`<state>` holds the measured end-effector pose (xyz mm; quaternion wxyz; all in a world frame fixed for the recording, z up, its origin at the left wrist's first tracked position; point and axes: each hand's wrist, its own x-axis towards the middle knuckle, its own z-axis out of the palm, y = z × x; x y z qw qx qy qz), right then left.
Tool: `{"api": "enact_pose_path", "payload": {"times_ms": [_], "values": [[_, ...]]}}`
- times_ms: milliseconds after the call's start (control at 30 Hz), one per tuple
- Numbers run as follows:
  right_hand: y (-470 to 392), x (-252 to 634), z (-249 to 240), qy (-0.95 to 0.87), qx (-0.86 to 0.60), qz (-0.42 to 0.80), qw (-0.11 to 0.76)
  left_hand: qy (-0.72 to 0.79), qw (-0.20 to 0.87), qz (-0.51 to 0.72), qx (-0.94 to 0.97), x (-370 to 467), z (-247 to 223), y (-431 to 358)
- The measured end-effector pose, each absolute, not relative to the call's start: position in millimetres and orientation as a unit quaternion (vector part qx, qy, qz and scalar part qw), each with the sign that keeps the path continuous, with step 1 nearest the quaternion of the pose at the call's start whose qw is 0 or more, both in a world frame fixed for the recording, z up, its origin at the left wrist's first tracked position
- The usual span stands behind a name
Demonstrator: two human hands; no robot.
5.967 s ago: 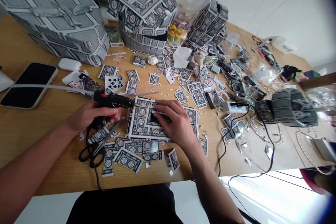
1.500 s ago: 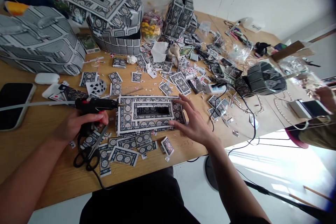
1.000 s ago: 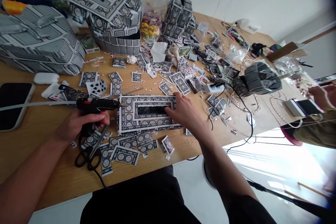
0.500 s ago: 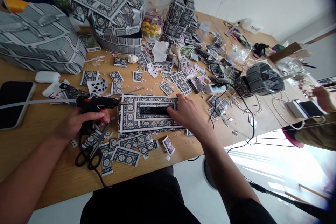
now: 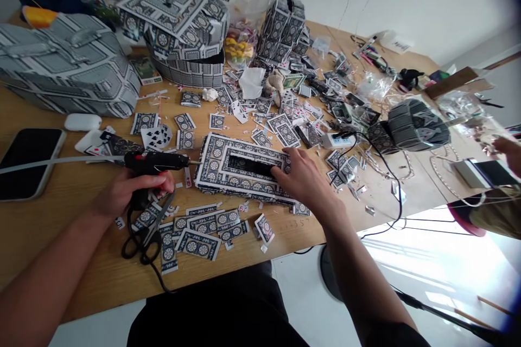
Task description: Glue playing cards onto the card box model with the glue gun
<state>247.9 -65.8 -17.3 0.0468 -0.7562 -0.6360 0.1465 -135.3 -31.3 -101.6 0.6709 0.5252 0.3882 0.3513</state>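
Observation:
My left hand [image 5: 142, 187] is closed round a black glue gun [image 5: 157, 161] with a pale glue stick in its back; its nozzle points at the left end of a flat rectangular panel of patterned cards [image 5: 215, 162]. That panel has a dark slot in its middle and lies slightly turned on the table. My right hand [image 5: 299, 173] grips its right end, thumb on top by the slot, fingers at the far edge. Black-handled scissors [image 5: 146, 236] lie below my left hand, beside loose folded cards [image 5: 198, 244].
Behind stand a grey card-woven bag [image 5: 81, 76], a lidded card box [image 5: 183, 65] and a taller card piece [image 5: 280, 27]. A phone [image 5: 30, 162] lies at left. Scraps and cards cover the middle; a power strip [image 5: 340, 141] has cables. Another person's hand [image 5: 508, 152] is at far right.
The panel has turned, its right end now nearer me, and a gap shows between the nozzle and its left edge. The whole view has shifted slightly.

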Motion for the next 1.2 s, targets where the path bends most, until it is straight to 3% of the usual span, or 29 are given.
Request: {"api": "enact_pose_path", "payload": {"times_ms": [467, 1200], "values": [[-60.3, 265.0, -10.3, -0.596, -0.791, 0.132, -0.043, 0.312, 0.738, 0.380, 0.462, -136.5, -96.3, -25.7], [-67.4, 255.2, -18.7, -0.593, -0.792, 0.134, -0.059, 0.288, 0.745, 0.356, 0.485, -132.6, -90.9, -32.1]]}}
